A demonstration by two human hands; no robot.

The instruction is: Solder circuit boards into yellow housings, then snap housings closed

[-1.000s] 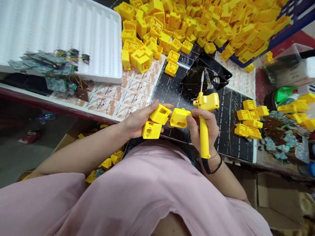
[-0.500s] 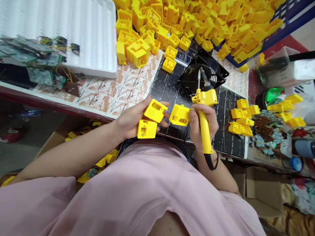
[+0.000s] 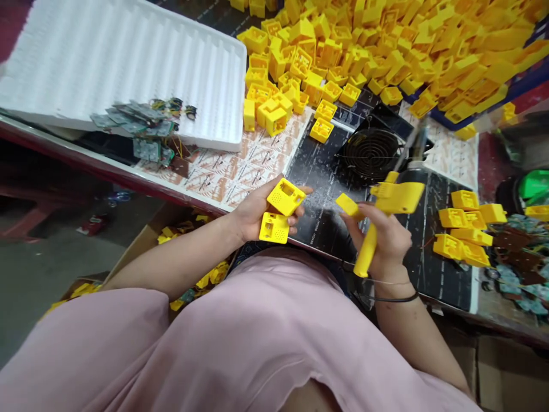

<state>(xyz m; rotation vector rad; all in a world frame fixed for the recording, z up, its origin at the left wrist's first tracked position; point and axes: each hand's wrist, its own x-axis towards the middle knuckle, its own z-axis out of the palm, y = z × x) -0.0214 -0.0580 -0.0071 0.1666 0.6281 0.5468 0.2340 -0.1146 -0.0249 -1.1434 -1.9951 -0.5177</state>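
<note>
Two small yellow housings rest in my left hand (image 3: 253,213): an upper one (image 3: 286,196) tilted and a lower one (image 3: 274,228) with small metal contacts and speaker holes. My right hand (image 3: 388,234) is wrapped round a yellow soldering tool (image 3: 397,197) whose metal tip points up and away. Between the thumb and fingers of that same hand is another yellow housing (image 3: 348,205), seen edge-on. A round black fan (image 3: 371,153) lies on the table beyond the tool.
A big heap of yellow housings (image 3: 334,51) covers the back. At the left, a white foam tray (image 3: 206,74) has circuit boards (image 3: 148,150) at its edge. More housings (image 3: 465,220) and boards (image 3: 514,286) lie at the right.
The view has shifted left. My right hand has moved away from my left and turned, tilting the tool and the housing in it. My left hand still holds its two housings.
</note>
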